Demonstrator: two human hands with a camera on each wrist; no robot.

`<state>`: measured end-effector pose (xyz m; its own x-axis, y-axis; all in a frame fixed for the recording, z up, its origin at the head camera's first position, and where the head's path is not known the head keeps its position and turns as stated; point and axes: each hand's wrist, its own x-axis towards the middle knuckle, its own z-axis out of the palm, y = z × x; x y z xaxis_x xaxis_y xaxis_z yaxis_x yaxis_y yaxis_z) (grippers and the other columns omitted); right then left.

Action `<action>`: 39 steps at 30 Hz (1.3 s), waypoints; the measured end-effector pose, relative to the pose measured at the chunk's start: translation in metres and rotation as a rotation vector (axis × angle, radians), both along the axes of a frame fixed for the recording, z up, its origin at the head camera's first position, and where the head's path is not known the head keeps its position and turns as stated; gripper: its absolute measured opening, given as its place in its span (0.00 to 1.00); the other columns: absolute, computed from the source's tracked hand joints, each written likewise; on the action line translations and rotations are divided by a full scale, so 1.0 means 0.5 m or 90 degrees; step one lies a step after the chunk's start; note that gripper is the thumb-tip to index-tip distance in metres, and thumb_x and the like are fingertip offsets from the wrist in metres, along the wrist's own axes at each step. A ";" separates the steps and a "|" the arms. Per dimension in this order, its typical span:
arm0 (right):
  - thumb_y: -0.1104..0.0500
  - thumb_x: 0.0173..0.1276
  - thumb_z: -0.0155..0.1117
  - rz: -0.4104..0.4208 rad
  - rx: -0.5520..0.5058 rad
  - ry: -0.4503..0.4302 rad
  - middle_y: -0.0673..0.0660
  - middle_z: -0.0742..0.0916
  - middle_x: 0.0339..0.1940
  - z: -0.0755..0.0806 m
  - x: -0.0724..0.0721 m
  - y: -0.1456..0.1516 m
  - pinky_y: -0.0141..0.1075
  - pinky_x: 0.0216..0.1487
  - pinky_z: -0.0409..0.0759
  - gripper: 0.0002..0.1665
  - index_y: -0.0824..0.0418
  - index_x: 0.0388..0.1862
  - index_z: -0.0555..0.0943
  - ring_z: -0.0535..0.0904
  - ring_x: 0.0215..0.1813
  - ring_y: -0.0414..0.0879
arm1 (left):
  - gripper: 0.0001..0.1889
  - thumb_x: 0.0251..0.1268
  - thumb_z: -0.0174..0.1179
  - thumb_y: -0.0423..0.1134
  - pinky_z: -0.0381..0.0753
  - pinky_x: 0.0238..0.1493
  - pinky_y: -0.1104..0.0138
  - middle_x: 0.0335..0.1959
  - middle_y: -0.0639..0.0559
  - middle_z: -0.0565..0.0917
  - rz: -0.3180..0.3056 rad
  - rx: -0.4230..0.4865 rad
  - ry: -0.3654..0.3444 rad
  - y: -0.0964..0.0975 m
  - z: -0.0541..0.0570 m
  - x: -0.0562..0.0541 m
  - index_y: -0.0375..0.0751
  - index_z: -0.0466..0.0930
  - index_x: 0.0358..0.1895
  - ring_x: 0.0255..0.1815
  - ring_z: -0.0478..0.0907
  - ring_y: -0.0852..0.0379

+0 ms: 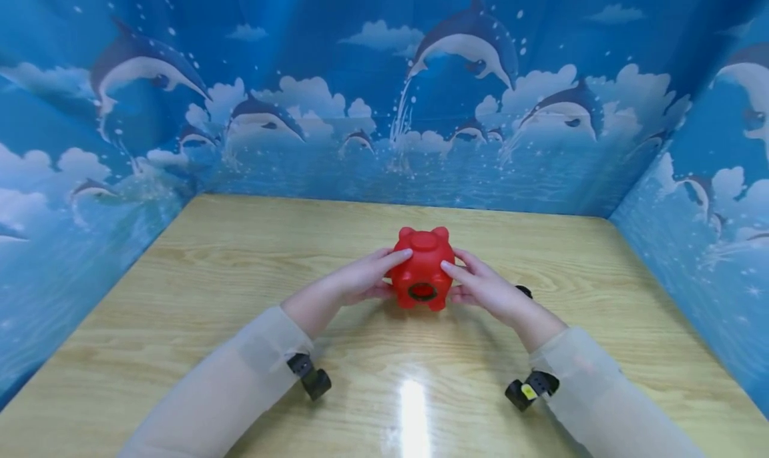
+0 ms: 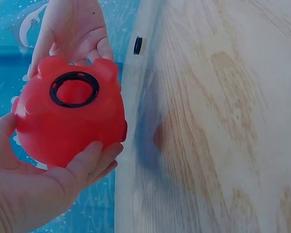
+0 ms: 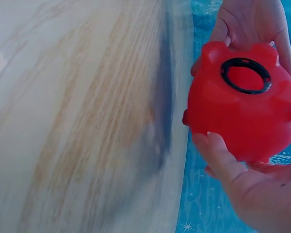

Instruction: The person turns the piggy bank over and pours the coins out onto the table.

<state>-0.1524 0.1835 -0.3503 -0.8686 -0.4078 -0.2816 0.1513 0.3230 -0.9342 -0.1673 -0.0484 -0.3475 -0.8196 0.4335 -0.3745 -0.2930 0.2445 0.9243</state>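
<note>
A red piggy bank (image 1: 423, 261) is held between both hands above the table, its underside tilted toward the head camera. In its belly is a round hole with a black ring (image 2: 54, 92) around it, and the inside looks red through the opening. My left hand (image 1: 368, 276) grips one side, thumb on the upper surface and fingers around the back. On the other side my right hand (image 1: 486, 288) grips it the same way. Stubby feet stand out around the hole in both wrist views.
A small black round cap (image 2: 137, 45) lies on the wooden table (image 1: 270, 244), partly hidden behind the right wrist in the head view. Blue dolphin-print cloth (image 1: 336, 151) borders the table at the back and sides. Black wrist cameras (image 1: 309, 376) hang from the sleeves.
</note>
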 end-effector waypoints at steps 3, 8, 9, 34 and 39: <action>0.40 0.70 0.50 0.002 -0.003 -0.010 0.66 0.66 0.67 0.001 -0.001 0.002 0.47 0.58 0.72 0.45 0.59 0.75 0.45 0.76 0.53 0.56 | 0.36 0.63 0.55 0.56 0.75 0.54 0.56 0.59 0.45 0.69 0.010 -0.010 -0.004 0.002 -0.002 -0.002 0.41 0.56 0.68 0.57 0.69 0.45; 0.39 0.71 0.47 -0.006 -0.002 -0.023 0.66 0.64 0.68 0.001 -0.002 0.004 0.47 0.57 0.73 0.44 0.60 0.74 0.47 0.76 0.54 0.58 | 0.36 0.61 0.57 0.57 0.76 0.52 0.57 0.58 0.46 0.70 0.007 -0.036 0.008 0.004 -0.005 -0.006 0.42 0.58 0.67 0.56 0.69 0.46; 0.38 0.71 0.46 -0.005 -0.002 -0.024 0.67 0.63 0.68 0.000 -0.002 0.003 0.47 0.56 0.74 0.44 0.62 0.74 0.47 0.77 0.53 0.58 | 0.36 0.61 0.57 0.57 0.77 0.52 0.57 0.58 0.46 0.70 0.007 -0.042 0.012 0.004 -0.005 -0.007 0.42 0.58 0.67 0.55 0.70 0.46; 0.39 0.68 0.52 -0.033 0.032 0.029 0.66 0.70 0.63 -0.003 -0.015 -0.014 0.47 0.55 0.75 0.46 0.64 0.73 0.50 0.78 0.47 0.53 | 0.39 0.58 0.61 0.56 0.71 0.58 0.54 0.63 0.48 0.68 0.024 -0.045 0.051 -0.002 -0.013 -0.020 0.52 0.54 0.71 0.59 0.68 0.47; 0.38 0.66 0.55 -0.045 0.053 0.032 0.65 0.69 0.64 -0.003 -0.016 -0.013 0.47 0.56 0.73 0.50 0.62 0.74 0.46 0.76 0.48 0.52 | 0.41 0.57 0.62 0.56 0.71 0.58 0.55 0.64 0.47 0.66 0.017 -0.052 0.056 0.000 -0.012 -0.020 0.53 0.53 0.72 0.61 0.66 0.46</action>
<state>-0.1607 0.1772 -0.3519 -0.9078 -0.3224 -0.2681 0.1304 0.3907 -0.9112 -0.1774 -0.0486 -0.3532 -0.8616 0.3823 -0.3339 -0.2194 0.3128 0.9241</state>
